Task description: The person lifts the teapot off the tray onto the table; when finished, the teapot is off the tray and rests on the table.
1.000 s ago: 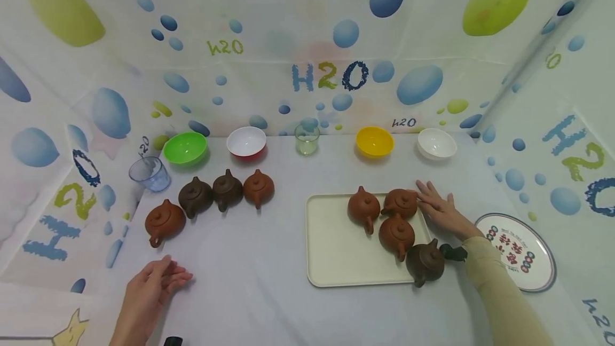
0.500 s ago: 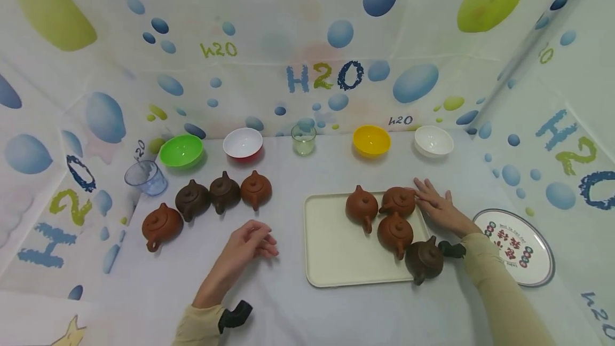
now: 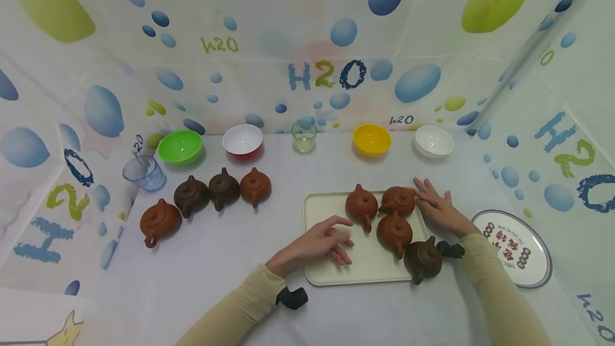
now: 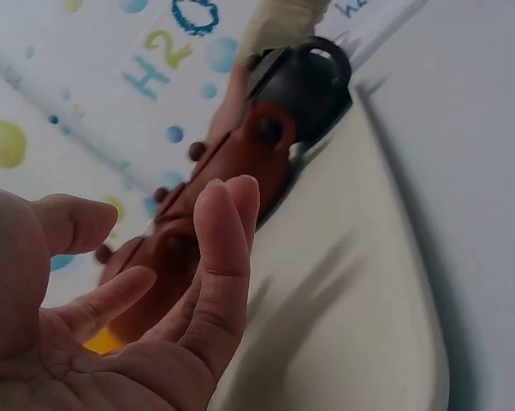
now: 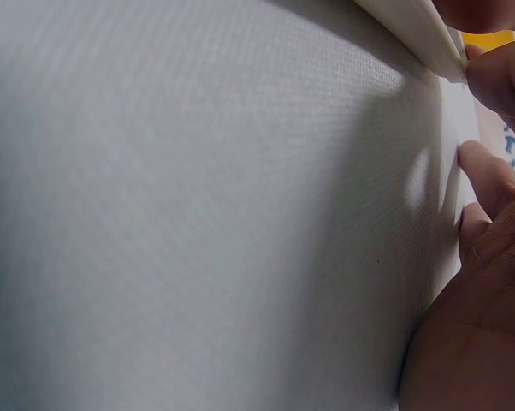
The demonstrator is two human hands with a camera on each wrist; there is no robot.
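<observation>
Left hand [image 3: 323,242] observed above the left part of a cream tray [image 3: 370,271], palm turned inward, fingers loosely bent and spread; it is released and holds nothing, and the left wrist view shows bare space between thumb and fingers. Right hand [image 3: 439,210] noted on the table just beyond the tray's right edge, fingers extended and apart, likewise grasping nothing; I cannot tell whether its digits touch the nearest pot. At the right half of the tray stand four teapots close together: a back left red-brown teapot [image 3: 361,206], a back right red-brown teapot [image 3: 397,200], a middle red-brown teapot [image 3: 394,230] and a dark brown teapot [image 3: 423,259], the last overlapping the right edge. Four further pots stand on the white tablecloth [image 3: 206,250], well left of the tray: an outer red-brown teapot [image 3: 160,222], two dark pots [image 3: 191,196] and an inner red-brown teapot [image 3: 255,186]. Along the rear, left to right: bluish glass [image 3: 145,174], green bowl [image 3: 180,147], red-and-white bowl [image 3: 242,140], greenish glass [image 3: 304,138], yellow bowl [image 3: 372,140], white bowl [image 3: 434,141]. An oval plate [image 3: 511,250] with red lettering lies beside the right forearm, partly hidden by the beige sleeve [image 3: 485,266].
</observation>
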